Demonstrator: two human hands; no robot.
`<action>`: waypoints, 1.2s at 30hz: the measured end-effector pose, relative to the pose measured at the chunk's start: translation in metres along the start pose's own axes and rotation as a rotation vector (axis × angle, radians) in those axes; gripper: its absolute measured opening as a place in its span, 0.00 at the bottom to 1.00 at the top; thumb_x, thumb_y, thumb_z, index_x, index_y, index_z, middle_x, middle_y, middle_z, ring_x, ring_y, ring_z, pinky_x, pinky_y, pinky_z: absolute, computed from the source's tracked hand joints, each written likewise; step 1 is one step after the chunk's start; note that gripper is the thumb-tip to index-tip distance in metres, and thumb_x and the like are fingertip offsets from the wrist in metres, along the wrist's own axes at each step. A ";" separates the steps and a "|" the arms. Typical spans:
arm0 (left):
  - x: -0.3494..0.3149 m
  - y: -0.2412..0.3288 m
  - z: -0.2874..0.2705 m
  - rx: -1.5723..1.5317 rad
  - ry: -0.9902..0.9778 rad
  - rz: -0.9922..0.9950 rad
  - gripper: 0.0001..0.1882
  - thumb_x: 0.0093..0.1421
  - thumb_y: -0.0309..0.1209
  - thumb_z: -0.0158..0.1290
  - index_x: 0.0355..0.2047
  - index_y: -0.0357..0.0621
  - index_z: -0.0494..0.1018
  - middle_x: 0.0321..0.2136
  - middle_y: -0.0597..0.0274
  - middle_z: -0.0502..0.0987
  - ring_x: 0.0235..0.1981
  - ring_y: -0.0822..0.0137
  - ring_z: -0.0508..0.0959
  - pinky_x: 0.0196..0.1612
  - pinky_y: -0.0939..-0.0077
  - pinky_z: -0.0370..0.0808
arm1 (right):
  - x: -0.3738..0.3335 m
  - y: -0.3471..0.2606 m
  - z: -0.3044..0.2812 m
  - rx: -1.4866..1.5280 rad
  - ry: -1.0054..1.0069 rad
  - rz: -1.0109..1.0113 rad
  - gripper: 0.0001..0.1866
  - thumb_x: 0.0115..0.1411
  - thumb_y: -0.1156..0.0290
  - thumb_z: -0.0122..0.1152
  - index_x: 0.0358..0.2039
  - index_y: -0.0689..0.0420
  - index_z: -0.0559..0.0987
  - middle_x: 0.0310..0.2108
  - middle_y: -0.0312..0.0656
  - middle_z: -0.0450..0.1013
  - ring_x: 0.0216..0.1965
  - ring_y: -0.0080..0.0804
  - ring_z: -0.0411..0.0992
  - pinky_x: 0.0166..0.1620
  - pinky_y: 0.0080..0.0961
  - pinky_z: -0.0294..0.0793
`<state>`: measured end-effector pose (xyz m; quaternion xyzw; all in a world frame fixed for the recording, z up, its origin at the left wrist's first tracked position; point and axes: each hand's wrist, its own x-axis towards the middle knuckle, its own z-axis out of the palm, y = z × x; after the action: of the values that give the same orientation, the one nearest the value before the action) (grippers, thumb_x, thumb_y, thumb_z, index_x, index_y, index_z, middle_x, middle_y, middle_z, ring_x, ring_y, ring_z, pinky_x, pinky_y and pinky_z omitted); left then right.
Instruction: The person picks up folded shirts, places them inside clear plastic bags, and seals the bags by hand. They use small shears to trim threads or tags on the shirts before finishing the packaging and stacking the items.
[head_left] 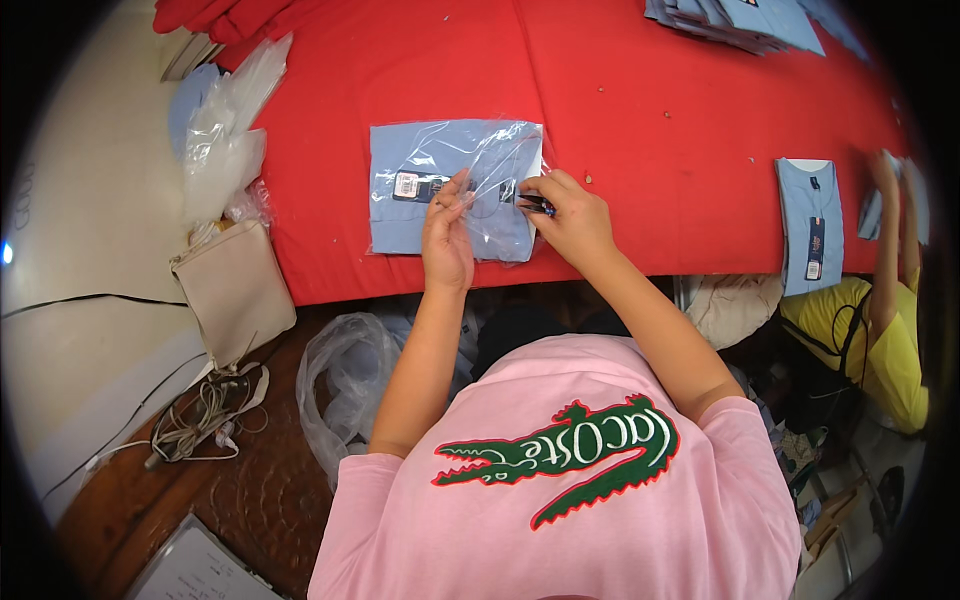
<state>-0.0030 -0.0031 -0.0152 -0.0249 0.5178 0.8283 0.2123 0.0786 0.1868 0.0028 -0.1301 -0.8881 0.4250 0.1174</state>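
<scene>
A folded light blue garment (400, 225) with a dark tag and a white label lies on the red table in front of me, inside a clear plastic bag (480, 150). My left hand (446, 240) is over the middle of it, fingers closed on a pinch of the bag's film. At the bag's right edge, my right hand (575, 215) is wrapped round a small dark tool (537, 205). My fingers cover part of that tool, so its kind cannot be made out. A white edge, like a backing board, shows beside the garment's right side.
Clear bags (215, 150) hang at the table's left edge, above a beige bag (235, 285) and coiled cables (210, 410). Folded blue garments (740, 25) are stacked far right. Another folded garment (806, 225) lies near a co-worker in a yellow top (890, 345).
</scene>
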 end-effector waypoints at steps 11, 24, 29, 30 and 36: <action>-0.066 0.043 0.099 1.014 -0.351 0.750 0.11 0.61 0.17 0.60 0.41 0.38 0.72 0.50 0.46 0.78 0.49 0.50 0.80 0.57 0.63 0.75 | 0.023 0.028 0.005 -0.018 -0.174 0.205 0.13 0.59 0.64 0.68 0.41 0.57 0.86 0.40 0.45 0.81 0.38 0.48 0.81 0.41 0.44 0.81; -0.027 -0.003 0.071 1.378 -0.185 0.406 0.18 0.68 0.24 0.57 0.57 0.37 0.74 0.54 0.42 0.74 0.51 0.39 0.79 0.53 0.50 0.78 | 0.022 0.040 -0.003 0.256 -0.260 0.368 0.16 0.58 0.59 0.69 0.36 0.61 0.87 0.22 0.49 0.77 0.25 0.39 0.77 0.31 0.37 0.73; -0.012 -0.007 0.067 1.393 -0.175 0.456 0.08 0.67 0.25 0.60 0.46 0.40 0.80 0.48 0.48 0.77 0.47 0.43 0.80 0.49 0.54 0.79 | 0.019 0.046 0.005 0.358 -0.233 0.355 0.16 0.59 0.60 0.70 0.36 0.61 0.87 0.21 0.47 0.76 0.22 0.33 0.74 0.29 0.35 0.71; -0.010 -0.009 0.065 1.393 -0.161 0.464 0.07 0.66 0.25 0.61 0.44 0.40 0.81 0.47 0.49 0.78 0.46 0.44 0.81 0.49 0.55 0.79 | 0.019 0.046 0.006 0.362 -0.219 0.338 0.16 0.60 0.60 0.70 0.36 0.61 0.87 0.21 0.47 0.76 0.22 0.32 0.74 0.29 0.35 0.71; -0.002 -0.010 0.057 1.275 -0.157 0.396 0.06 0.65 0.24 0.61 0.42 0.38 0.79 0.40 0.53 0.78 0.37 0.54 0.82 0.41 0.64 0.80 | 0.006 0.040 -0.008 0.266 -0.219 0.291 0.16 0.60 0.60 0.72 0.39 0.61 0.85 0.29 0.48 0.81 0.30 0.38 0.79 0.36 0.38 0.76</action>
<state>0.0127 0.0499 0.0028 0.2610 0.8835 0.3832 0.0664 0.0807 0.2192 -0.0233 -0.1932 -0.8037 0.5622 -0.0262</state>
